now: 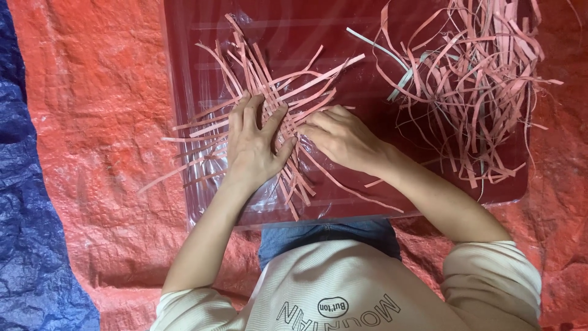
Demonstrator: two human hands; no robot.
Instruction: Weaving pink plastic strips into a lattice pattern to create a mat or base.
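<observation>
I look down through the head camera at a clear plastic sheet (184, 92) that lies on an orange tarp (98, 122). On this sheet is a crossed bundle of pink strips (269, 92), some lying straight across, others leaning up to the right.

My left hand (254, 144) lies flat on the middle of this bundle. Its fingers are spread apart and it presses down; it does not close around anything. My right hand (343, 138) is just beside it, touching or almost touching at the thumb. The fingertips of the right hand are curled onto the strips near the centre, but I cannot tell if they pinch one strip or only push on it.

The left ends of several strips go over the left edge of the sheet and lie on the tarp. The lowest strips stop near the front edge of the sheet, close to my knees (327, 236).

At the upper right there is a loose heap of strips (471, 92), mostly pink with a few pale greenish ones, and it is well apart from the hands. Between the bundle and the heap the sheet is bare. A blue tarp (30, 245) covers the far left border, well apart from the bundle.
</observation>
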